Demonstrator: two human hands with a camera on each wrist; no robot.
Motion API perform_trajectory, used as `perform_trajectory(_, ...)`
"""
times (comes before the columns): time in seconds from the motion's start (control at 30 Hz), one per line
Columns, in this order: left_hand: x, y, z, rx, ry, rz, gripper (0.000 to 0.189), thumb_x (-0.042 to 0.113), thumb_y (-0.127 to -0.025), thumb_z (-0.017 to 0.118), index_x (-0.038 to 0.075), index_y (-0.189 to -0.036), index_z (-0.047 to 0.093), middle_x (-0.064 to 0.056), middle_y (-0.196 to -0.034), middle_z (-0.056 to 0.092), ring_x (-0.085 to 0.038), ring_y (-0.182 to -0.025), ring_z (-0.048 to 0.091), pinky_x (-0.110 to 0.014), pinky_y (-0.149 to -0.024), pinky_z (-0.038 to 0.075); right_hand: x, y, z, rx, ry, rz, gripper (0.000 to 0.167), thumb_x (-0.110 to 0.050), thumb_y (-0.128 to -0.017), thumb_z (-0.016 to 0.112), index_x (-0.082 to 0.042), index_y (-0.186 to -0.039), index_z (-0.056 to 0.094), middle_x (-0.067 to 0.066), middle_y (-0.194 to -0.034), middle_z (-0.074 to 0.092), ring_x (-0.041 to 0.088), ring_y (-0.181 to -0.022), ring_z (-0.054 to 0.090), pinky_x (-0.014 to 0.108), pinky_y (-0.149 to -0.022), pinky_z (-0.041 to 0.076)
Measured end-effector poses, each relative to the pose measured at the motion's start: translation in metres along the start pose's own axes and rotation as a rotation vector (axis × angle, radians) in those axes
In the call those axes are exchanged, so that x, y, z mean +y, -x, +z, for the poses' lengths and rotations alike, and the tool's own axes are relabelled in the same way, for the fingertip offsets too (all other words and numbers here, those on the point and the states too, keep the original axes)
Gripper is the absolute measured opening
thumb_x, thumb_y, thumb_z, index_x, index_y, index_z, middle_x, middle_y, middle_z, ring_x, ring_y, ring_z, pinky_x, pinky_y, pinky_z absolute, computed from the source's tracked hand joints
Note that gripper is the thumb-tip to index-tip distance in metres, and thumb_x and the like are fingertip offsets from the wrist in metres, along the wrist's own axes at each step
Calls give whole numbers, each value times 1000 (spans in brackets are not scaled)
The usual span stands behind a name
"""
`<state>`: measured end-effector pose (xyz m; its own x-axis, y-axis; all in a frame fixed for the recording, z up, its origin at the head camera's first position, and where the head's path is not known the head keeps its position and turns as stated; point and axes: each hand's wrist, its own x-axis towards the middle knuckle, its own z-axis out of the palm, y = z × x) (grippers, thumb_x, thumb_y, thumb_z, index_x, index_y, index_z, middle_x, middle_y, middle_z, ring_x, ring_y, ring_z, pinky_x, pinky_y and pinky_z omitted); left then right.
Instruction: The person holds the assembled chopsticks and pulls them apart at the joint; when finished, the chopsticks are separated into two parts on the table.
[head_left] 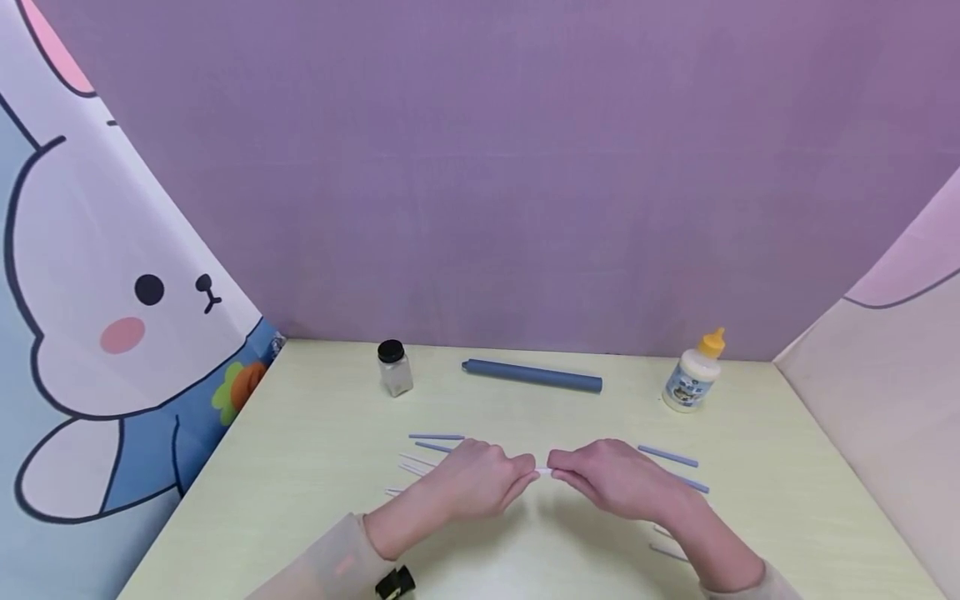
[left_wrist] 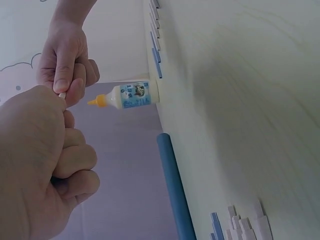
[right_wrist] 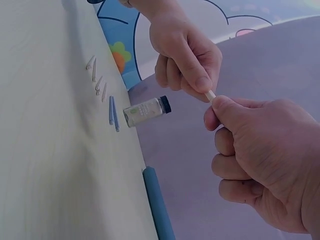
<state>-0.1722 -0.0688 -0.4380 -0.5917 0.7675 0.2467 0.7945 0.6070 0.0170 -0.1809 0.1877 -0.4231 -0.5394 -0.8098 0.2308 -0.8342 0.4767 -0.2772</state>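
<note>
Above the middle of the table, both hands pinch the same thin white stick point(head_left: 543, 472). Only a short piece shows between the fingertips; the hands hide its ends. My left hand point(head_left: 483, 479) grips one side between thumb and forefinger, its other fingers curled. From the opposite side my right hand point(head_left: 618, 482) does likewise, very near the left. In the right wrist view the stick point(right_wrist: 210, 95) spans the narrow gap between the two thumbs. Blue sticks point(head_left: 437, 437) and white sticks point(head_left: 412, 467) lie beside the left hand. More blue sticks point(head_left: 669, 456) and white sticks point(head_left: 669, 552) lie by the right.
Along the back of the pale table point(head_left: 330, 425) stand a small clear jar point(head_left: 397, 377) with a black lid and a white glue bottle point(head_left: 687, 385) with an orange tip. Between them lies a blue cylindrical roll point(head_left: 532, 375). A purple backdrop point(head_left: 525, 183) rises behind.
</note>
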Motion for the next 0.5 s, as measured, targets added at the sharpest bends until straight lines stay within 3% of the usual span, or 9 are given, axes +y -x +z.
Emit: perform_trajectory(0.5, 0, -3, -3, -49, 6, 3, 35, 35, -113, 49, 19, -82, 52, 12, -56, 27, -4, -47, 28, -21, -46, 24, -1, 2, -2, 2, -25, 10, 22, -23, -109, 62, -23, -89, 51, -20, -68, 23, -8, -60, 27, 11, -56, 24)
